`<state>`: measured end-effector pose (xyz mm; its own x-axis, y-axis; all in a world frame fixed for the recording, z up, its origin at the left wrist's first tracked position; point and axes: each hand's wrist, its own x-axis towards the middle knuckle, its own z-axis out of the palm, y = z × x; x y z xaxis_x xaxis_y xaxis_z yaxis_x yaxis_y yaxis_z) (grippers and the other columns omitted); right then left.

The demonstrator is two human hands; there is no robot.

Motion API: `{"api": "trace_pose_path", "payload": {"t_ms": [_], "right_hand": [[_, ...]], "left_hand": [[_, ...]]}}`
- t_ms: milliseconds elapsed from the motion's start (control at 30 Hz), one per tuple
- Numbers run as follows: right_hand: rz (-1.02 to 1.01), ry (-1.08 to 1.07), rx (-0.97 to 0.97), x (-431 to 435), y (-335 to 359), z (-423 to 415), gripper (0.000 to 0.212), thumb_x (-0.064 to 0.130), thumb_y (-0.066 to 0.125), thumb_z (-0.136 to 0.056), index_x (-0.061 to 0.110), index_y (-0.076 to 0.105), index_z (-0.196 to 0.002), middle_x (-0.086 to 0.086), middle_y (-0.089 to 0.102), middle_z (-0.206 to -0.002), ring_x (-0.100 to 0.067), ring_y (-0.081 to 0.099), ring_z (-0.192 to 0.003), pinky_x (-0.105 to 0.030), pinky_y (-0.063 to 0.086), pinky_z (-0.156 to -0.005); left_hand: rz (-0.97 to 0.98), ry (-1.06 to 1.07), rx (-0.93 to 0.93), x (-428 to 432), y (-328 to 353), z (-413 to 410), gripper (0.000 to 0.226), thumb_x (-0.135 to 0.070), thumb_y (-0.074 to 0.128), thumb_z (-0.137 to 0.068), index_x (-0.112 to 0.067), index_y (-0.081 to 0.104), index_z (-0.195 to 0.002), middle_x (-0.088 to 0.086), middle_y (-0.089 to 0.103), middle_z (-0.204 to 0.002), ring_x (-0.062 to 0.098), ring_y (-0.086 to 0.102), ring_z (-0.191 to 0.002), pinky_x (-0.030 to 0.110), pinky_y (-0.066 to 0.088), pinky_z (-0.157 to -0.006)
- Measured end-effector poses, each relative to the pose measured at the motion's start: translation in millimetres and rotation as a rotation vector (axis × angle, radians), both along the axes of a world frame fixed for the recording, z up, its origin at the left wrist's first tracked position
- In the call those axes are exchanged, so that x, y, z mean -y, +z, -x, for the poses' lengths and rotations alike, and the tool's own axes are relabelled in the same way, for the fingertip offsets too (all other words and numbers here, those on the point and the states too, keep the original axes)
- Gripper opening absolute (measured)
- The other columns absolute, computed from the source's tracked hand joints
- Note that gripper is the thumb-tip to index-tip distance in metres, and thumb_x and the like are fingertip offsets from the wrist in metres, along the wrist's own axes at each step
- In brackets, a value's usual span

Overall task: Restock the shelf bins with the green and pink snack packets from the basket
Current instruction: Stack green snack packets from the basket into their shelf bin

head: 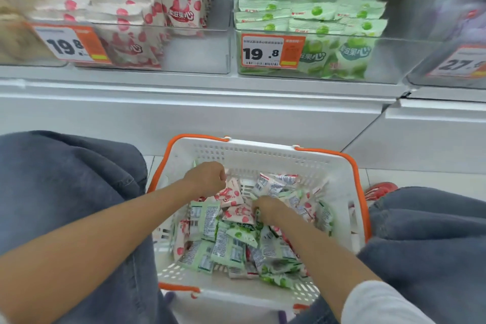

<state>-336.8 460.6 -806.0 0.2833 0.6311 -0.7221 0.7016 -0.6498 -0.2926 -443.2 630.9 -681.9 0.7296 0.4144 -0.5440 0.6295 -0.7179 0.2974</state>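
- White plastic basket [263, 156] with orange handles sits on the floor right up against the shelf [184, 92] base, between the person's two knees in grey-blue jeans [65, 192].
- It holds a jumbled heap: pink packets [232, 193] mostly toward the far wall and middle, green packets [226, 247] mostly piled toward the near edge. Lots of them are back-side up.
- Left hand [207, 179] is in the basket's far left corner with the fingers curled in. The knuckles are touching a pink packet, but honestly can't tell if it's actually got hold of one.
- Right hand [268, 208] is down in the middle of the heap, fingers curled round a green packet [257, 212] whose edge pokes out on the left side of the hand.
- Up on the shelf, the clear pink bin [200, 60] toward the left end has pink packs standing at its left and back, with bare floor at its front right corner.
- The green bin [389, 60] just beside it on the right is stacked high with green packs.
- Both carry orange 19.8 price tags [272, 51] on their front walls.
- A red shoe [381, 189] peeks out just right of the basket.
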Motion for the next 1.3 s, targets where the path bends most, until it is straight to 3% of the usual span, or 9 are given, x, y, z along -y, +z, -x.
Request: {"api": "trace_pose_path", "payload": {"t_ms": [100, 267, 333, 500, 633, 800, 967, 1133, 1300], "right_hand": [[-0.137, -0.181, 0.028, -5.5, 14.7, -15.9, 0.015, 0.018, 0.061, -0.092, 0.009, 0.069, -0.101, -0.006, 0.069, -0.099, -0.017, 0.064, -0.084, -0.027, 0.051, -0.078], [-0.437, -0.675, -0.198, -26.2, 85.5, -46.5, 0.040, 0.033, 0.067, -0.091, 0.009, 0.062, -0.058, -0.007, 0.063, -0.056, -0.014, 0.054, -0.046, -0.031, 0.052, -0.057], [-0.527, -0.798, -0.284, -29.7, 118.0, -51.7, 0.048, 0.037, 0.068, -0.089, 0.012, 0.052, -0.051, -0.005, 0.052, -0.050, -0.015, 0.042, -0.041, -0.026, 0.042, -0.051], [-0.659, -0.842, -0.488, -14.8, 173.8, -49.5, 0.043, 0.044, 0.062, -0.091, 0.017, 0.048, -0.061, 0.002, 0.040, -0.053, -0.011, 0.034, -0.044, -0.021, 0.032, -0.048], [-0.710, -0.784, -0.556, -2.7, 203.5, -52.7, 0.054, 0.051, 0.067, -0.085, 0.000, 0.065, -0.103, -0.010, 0.072, -0.098, -0.024, 0.069, -0.091, -0.033, 0.055, -0.085], [-0.754, -0.749, -0.572, 15.9, 239.4, -68.9, 0.025, 0.012, 0.072, -0.086, 0.005, 0.067, -0.109, -0.016, 0.072, -0.104, -0.021, 0.069, -0.085, -0.031, 0.056, -0.075], [-0.719, -0.550, -0.186, 19.5, 272.9, -85.5, 0.023, 0.018, 0.084, -0.073, 0.018, 0.073, -0.093, -0.009, 0.072, -0.094, -0.013, 0.067, -0.084, -0.032, 0.052, -0.079], [-0.914, -0.712, -0.280, 24.1, 301.1, -90.1, 0.025, 0.022, 0.083, -0.075, 0.015, 0.068, -0.093, 0.000, 0.069, -0.096, -0.006, 0.064, -0.088, -0.016, 0.049, -0.073], [-0.930, -0.812, -0.670, 32.7, 318.4, -104.1, 0.034, 0.011, 0.073, -0.084, 0.003, 0.065, -0.116, -0.013, 0.070, -0.115, -0.028, 0.065, -0.110, -0.041, 0.050, -0.099]], "left_hand": [[0.032, 0.033, -0.015, -5.3, -3.3, 5.2, 0.010, -0.018, 0.058, -0.091, -0.013, 0.065, -0.095, 0.004, 0.065, -0.111, 0.023, 0.070, -0.070, 0.041, 0.059, -0.075], [0.239, 0.071, 0.101, 2.6, 4.6, 2.1, 0.056, -0.035, 0.066, -0.091, -0.017, 0.044, -0.140, 0.004, 0.051, -0.137, 0.023, 0.056, -0.117, 0.032, 0.048, -0.095], [0.411, 0.217, 0.226, 12.8, 19.9, -6.0, 0.069, -0.041, 0.067, -0.089, -0.020, 0.035, -0.146, 0.002, 0.049, -0.131, 0.019, 0.056, -0.112, 0.028, 0.051, -0.085], [0.538, 0.464, 0.493, 26.7, 52.4, -26.7, 0.056, -0.043, 0.061, -0.092, -0.020, 0.041, -0.138, 0.003, 0.052, -0.129, 0.017, 0.056, -0.108, 0.028, 0.046, -0.083], [0.691, 0.669, 0.611, 37.8, 70.7, -40.6, 0.053, -0.033, 0.075, -0.084, -0.014, 0.046, -0.124, 0.008, 0.063, -0.121, 0.021, 0.066, -0.100, 0.039, 0.054, -0.089], [0.873, 0.748, 0.655, 46.5, 100.9, -61.0, 0.037, -0.017, 0.076, -0.084, -0.007, 0.052, -0.110, 0.016, 0.069, -0.111, 0.026, 0.069, -0.090, 0.044, 0.059, -0.082], [0.552, 0.330, 0.677, 59.0, 131.8, -76.9, 0.033, -0.042, 0.060, -0.093, -0.010, 0.064, -0.103, 0.003, 0.065, -0.098, 0.016, 0.060, -0.089, 0.036, 0.050, -0.085], [0.273, 0.190, 0.835, 55.5, 154.0, -98.7, 0.047, -0.034, 0.052, -0.099, -0.012, 0.049, -0.058, 0.001, 0.045, -0.058, 0.013, 0.039, -0.057, 0.033, 0.030, -0.059], [0.164, 0.350, 1.026, 53.9, 182.6, -121.0, 0.053, -0.030, 0.042, -0.104, -0.018, 0.029, -0.055, -0.002, 0.028, -0.054, 0.014, 0.025, -0.052, 0.036, 0.016, -0.056]]}}
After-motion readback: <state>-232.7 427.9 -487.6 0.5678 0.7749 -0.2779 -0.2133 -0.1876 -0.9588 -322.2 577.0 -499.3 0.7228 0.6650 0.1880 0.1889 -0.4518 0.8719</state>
